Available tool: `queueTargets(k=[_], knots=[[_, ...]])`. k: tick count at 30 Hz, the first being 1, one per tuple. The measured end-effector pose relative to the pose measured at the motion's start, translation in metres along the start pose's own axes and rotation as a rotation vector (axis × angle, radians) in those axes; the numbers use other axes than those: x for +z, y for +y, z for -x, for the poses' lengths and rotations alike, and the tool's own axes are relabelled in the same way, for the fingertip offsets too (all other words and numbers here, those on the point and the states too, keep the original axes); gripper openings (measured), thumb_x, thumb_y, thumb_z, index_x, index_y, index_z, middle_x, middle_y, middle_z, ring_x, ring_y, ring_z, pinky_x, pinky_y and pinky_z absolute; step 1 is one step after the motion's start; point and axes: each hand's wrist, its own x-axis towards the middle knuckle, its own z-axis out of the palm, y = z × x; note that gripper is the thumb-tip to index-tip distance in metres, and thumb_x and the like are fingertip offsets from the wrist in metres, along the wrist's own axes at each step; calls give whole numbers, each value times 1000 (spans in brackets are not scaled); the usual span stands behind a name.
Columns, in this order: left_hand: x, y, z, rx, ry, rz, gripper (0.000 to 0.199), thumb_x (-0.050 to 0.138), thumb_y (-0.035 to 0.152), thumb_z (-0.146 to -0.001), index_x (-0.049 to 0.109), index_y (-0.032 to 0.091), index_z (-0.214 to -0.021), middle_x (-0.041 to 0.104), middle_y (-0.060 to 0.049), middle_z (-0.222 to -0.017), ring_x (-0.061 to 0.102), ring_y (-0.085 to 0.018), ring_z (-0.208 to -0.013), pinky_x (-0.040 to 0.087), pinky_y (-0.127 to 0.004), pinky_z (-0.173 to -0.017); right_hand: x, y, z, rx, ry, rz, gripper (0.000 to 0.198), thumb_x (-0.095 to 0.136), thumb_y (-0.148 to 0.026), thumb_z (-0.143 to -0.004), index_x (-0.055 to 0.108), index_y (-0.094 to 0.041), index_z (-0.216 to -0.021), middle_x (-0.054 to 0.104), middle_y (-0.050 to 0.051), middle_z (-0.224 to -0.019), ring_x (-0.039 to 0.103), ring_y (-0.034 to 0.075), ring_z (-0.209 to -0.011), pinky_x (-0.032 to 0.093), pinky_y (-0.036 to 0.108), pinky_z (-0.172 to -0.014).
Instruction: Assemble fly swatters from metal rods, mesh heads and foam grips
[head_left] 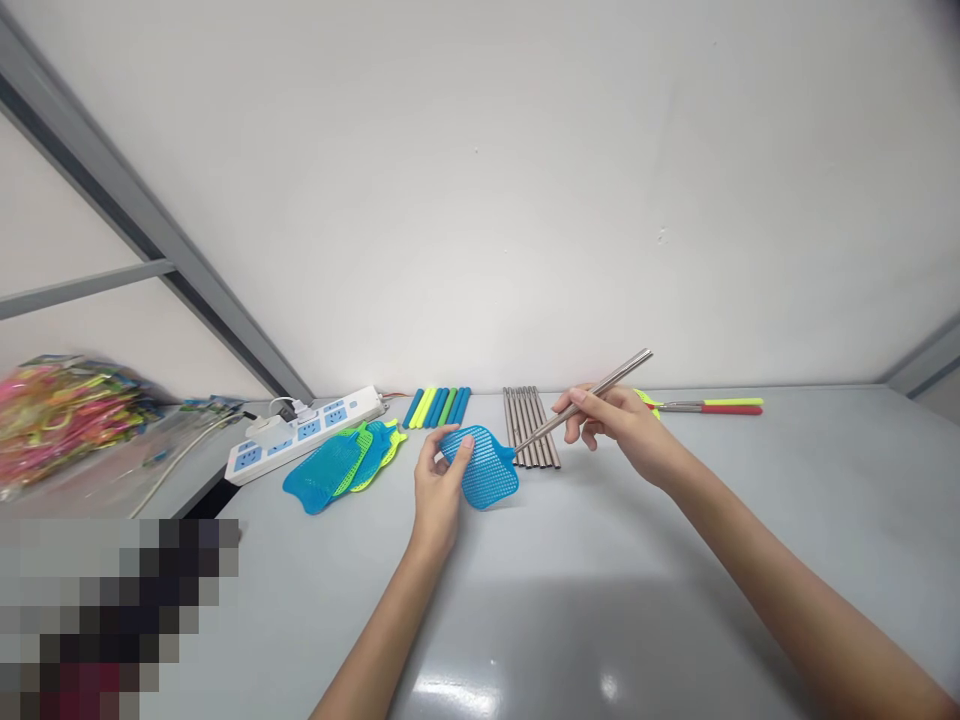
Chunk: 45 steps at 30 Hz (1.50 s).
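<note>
Between the thumb and fingers of my left hand (441, 480) is a blue mesh fly swatter head (491, 470), its narrow neck pointing right. My right hand (600, 412) grips a silver metal rod (621, 372), slanted down to the left. The rod's lower tip meets the neck of the swatter head; whether it sits inside the neck I cannot tell. Behind the hands lies a row of several similar metal rods (534, 425). Left of my left hand, blue, green and yellow swatter heads (322, 475) overlap in a pile.
Blue, yellow and green handle tubes (437, 408) lie side by side near the wall. A white power strip (300, 435) with plugs is at the left. Swatters with yellow and red handles (731, 408) lie at the back right. Bagged colourful items (75, 420) occupy the far left.
</note>
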Motion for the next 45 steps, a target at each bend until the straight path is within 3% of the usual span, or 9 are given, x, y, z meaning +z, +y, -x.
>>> queueTargets(k=[5,11,19,29,41,45], knots=[[1,6,-2,-320,-117,385,42,64,25,-63,48,20,-102,60,-3,-90,58,-13,-80,45,-26,-74,-9,10,-6,27,144,-133,29,44,-40,-77,60,-15,-76,53,2,-56,44,10,-49,34,24,-47],[3,14,2,-558,-251,472,36,60,28,-67,54,13,-99,63,-10,-91,61,-21,-79,48,-32,-75,-13,16,-9,29,185,-173,31,46,-42,-75,60,-15,-78,51,1,-54,40,10,-46,32,25,-45],[10,12,13,-592,-314,518,36,60,25,-68,54,15,-102,64,-8,-94,61,-21,-82,48,-34,-78,-12,18,-10,34,175,-222,28,45,-39,-76,59,-15,-76,49,1,-52,41,10,-47,32,23,-45],[12,13,16,-555,-269,495,35,61,24,-67,56,16,-100,64,-8,-95,61,-22,-82,48,-34,-77,-11,22,-11,38,128,-229,28,44,-40,-77,57,-16,-75,49,0,-52,41,10,-46,33,24,-46],[16,10,19,-641,-260,480,37,62,25,-66,57,13,-100,64,-10,-94,61,-21,-81,50,-32,-73,-3,31,-13,14,67,-284,27,44,-40,-77,53,-16,-70,45,-1,-50,40,10,-48,33,22,-43],[18,8,21,-695,-260,485,36,62,26,-66,58,12,-100,65,-10,-91,62,-20,-78,50,-29,-71,-1,33,-13,47,76,-338,27,47,-44,-74,50,-17,-70,38,-3,-47,41,11,-50,24,17,-34]])
